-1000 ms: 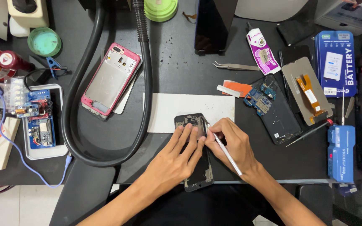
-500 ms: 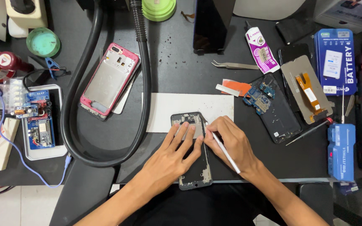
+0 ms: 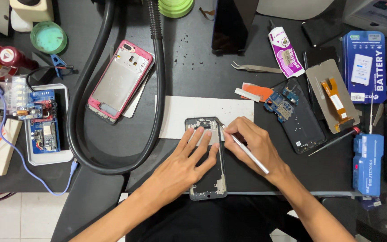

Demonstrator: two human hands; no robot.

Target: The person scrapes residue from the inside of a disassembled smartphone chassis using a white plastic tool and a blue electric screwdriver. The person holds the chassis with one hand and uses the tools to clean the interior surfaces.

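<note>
A dark phone frame [image 3: 213,179] lies lengthwise on the black mat near the table's front edge, its top end on a white sheet of paper [image 3: 193,112]. My left hand [image 3: 189,163] lies flat on the frame with fingers spread, holding it down. My right hand [image 3: 254,145] grips a thin silver tool [image 3: 249,154] like a pen, with the tip at the frame's upper right edge. The frame's middle is hidden under my left hand.
A pink phone frame [image 3: 119,80] and a thick black hose [image 3: 157,89] lie to the left. Tweezers [image 3: 256,68], a glue tube [image 3: 285,51], a circuit board [image 3: 281,105], a screen with orange flex [image 3: 332,96] and blue battery boxes [image 3: 366,67] lie to the right.
The phone frame has slid toward the table's front edge under my left hand. My right hand's tool tip has stayed at the frame's upper right edge.
</note>
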